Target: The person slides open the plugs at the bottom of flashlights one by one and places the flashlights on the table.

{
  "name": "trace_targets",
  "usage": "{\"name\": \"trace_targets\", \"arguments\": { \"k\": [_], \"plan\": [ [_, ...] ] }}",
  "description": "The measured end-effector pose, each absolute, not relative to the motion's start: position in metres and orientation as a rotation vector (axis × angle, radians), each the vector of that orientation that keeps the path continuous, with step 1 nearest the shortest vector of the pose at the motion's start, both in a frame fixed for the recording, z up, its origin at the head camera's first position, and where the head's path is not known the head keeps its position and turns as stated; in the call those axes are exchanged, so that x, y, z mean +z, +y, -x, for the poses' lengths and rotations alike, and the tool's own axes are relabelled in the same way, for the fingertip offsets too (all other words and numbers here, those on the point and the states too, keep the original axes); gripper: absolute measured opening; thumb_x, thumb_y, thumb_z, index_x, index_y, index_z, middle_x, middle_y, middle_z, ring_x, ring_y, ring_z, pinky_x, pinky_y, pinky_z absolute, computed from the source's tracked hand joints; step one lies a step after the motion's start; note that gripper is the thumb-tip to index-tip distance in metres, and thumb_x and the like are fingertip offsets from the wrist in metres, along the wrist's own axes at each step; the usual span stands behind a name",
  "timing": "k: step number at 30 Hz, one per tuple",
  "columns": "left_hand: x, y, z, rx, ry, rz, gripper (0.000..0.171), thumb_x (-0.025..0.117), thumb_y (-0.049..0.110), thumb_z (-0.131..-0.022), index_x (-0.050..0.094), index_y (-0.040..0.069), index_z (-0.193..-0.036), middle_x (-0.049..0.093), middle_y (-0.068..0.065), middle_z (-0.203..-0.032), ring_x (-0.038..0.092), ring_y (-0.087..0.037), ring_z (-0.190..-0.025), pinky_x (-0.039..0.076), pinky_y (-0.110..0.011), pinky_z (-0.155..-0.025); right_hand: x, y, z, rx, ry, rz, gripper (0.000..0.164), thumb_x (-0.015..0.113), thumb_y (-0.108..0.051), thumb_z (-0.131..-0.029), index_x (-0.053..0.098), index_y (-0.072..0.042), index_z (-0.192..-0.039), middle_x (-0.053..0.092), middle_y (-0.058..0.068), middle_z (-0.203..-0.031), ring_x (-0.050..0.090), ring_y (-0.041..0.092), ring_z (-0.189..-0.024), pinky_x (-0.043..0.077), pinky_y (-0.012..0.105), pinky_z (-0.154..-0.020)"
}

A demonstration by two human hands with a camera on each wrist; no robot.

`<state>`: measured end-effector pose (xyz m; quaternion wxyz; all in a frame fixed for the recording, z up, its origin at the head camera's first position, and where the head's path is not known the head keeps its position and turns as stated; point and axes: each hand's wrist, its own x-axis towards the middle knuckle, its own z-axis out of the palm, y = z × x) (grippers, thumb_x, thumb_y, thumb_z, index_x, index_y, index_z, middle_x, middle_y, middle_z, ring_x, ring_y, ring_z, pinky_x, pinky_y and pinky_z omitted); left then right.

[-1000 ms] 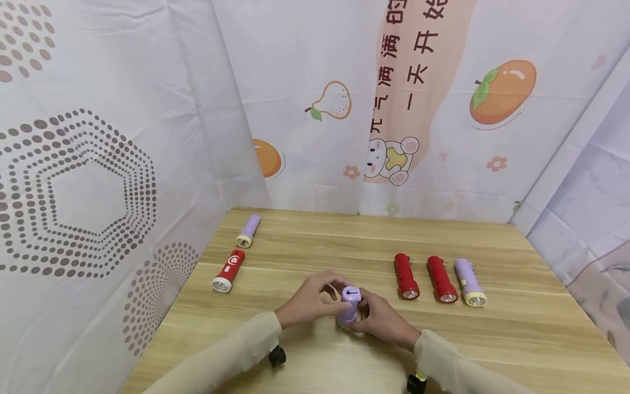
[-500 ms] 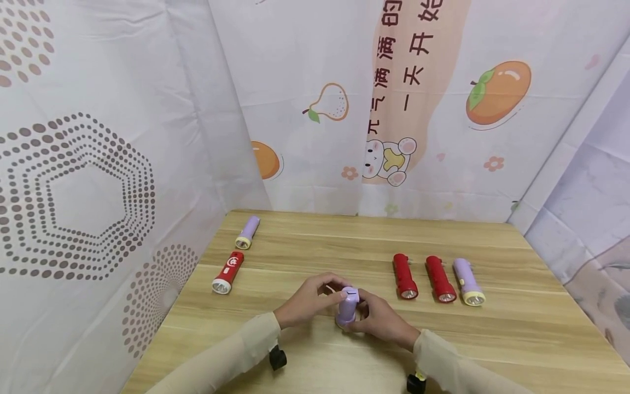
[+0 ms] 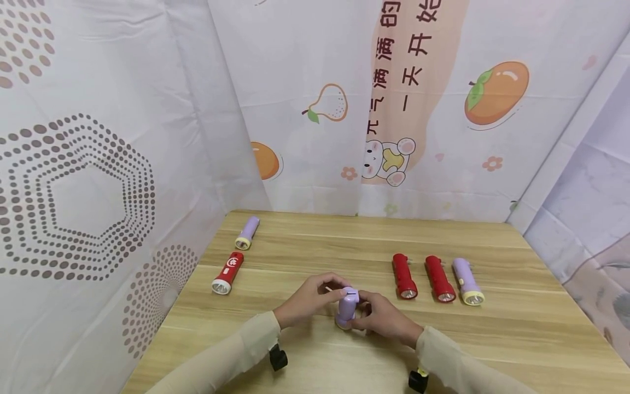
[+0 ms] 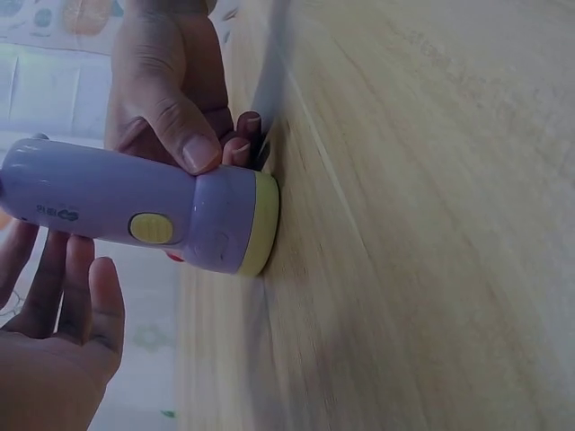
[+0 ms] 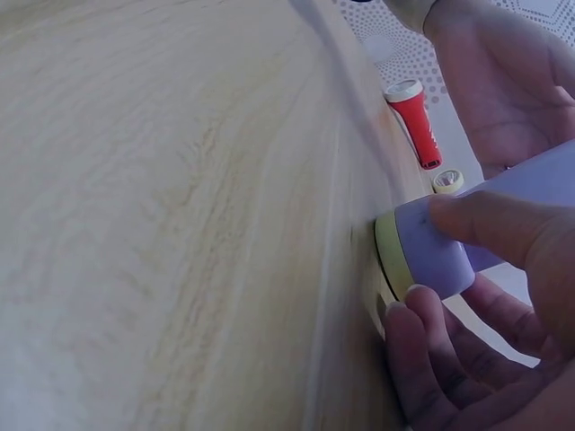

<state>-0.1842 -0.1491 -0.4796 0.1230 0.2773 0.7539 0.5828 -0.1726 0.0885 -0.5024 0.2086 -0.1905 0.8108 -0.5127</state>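
A lilac flashlight (image 3: 347,310) stands head down on the wooden table between my two hands. Its yellow rim (image 4: 260,224) meets the tabletop, and an oval yellow switch (image 4: 151,228) shows on the barrel. My left hand (image 3: 311,301) holds it near the upper end, thumb at the top and fingertips against the barrel. Low down, my right hand (image 3: 385,317) grips the flashlight's wide head, its thumb on one side and its fingers curled on the other.
To the right lie two red flashlights (image 3: 404,276) (image 3: 439,278) and a lilac one (image 3: 467,280), side by side. On the left are a red flashlight (image 3: 228,272) with a white rim and another lilac one (image 3: 248,232). Patterned curtains (image 3: 295,158) border the table (image 3: 315,249).
My left thumb has moved up from the flashlight's side to its top end. The right hand keeps its grip low on the head. The head view has shifted slightly.
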Motion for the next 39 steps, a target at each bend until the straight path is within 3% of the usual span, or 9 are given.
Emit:
{"name": "trace_targets", "arguments": {
  "k": [13,39],
  "plan": [
    [-0.471,-0.146,0.185,1.674,2.206,-0.728,0.017,0.067,0.027,-0.101,0.071,0.015,-0.113,0.069,0.004,-0.111,0.061,-0.015,-0.105,0.049,-0.034,-0.093,-0.502,0.089,0.174,-1.407,2.269,0.524,0.047,0.087,-0.028,-0.084,0.067,-0.012,-0.124,0.066,0.005,-0.104,0.058,0.022,-0.084,0.052,0.03,-0.061],
    [-0.466,-0.145,0.186,1.689,2.177,-0.726,0.014,0.069,0.025,-0.099,0.071,0.014,-0.107,0.069,0.004,-0.104,0.061,-0.015,-0.099,0.045,-0.039,-0.093,-0.502,0.088,0.175,-1.401,2.27,0.521,0.047,0.087,-0.028,-0.085,0.067,-0.012,-0.124,0.066,0.005,-0.106,0.058,0.021,-0.084,0.05,0.029,-0.062]
  ]
}}
